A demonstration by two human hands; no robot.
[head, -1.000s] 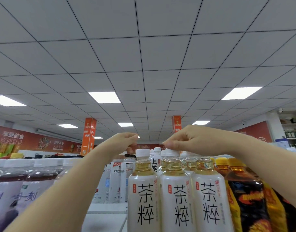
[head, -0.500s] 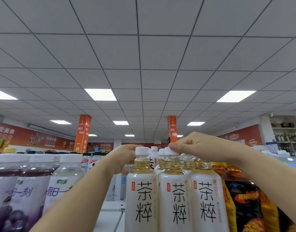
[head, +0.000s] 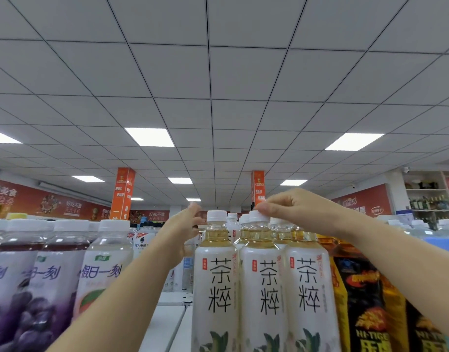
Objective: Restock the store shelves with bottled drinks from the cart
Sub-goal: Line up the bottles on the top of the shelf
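1. On the white shelf [head: 167,316] three tea bottles [head: 262,288] are stood.
2. The left hand [head: 182,232] is held open and empty beside them.
3. The middle cap [head: 256,219] is pinched by the right hand [head: 296,212] — a small straightening nudge seems needed next.

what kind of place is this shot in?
Most likely a supermarket: rows of tea bottles and purple juice bottles on a shelf, orange promo banners, and stocked wall shelving at far right.

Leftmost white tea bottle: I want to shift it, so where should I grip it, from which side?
Probably grip the leftmost tea bottle round its straight body, from its left: bare shelf lies there, while the middle tea bottle crowds its right.
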